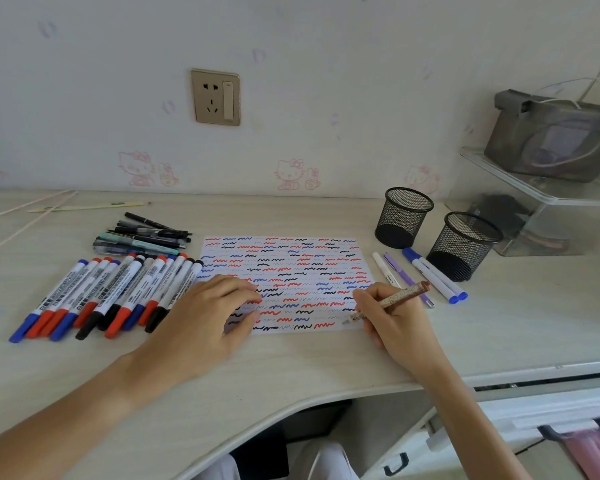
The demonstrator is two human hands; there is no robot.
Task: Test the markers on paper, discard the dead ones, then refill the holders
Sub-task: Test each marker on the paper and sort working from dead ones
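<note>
Left hand (208,317) flat, fingers relaxed, hiding the scribbled white paper's (291,268) lower-left corner; right hand (392,320) grip pinches brown patterned pen (390,301), tip near paper's bottom-right edge.

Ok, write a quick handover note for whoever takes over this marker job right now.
Left hand: flat on the paper, steadying it.
Right hand: grip on a brown pen, tip at the paper's lower right edge.
Whiteboard markers and dark pens lie left of the paper; four pens lie right.
Both mesh holders look empty.
Done: paper nearly full of squiggles.
Left: finish testing, bin dead ones, refill holders.
</note>
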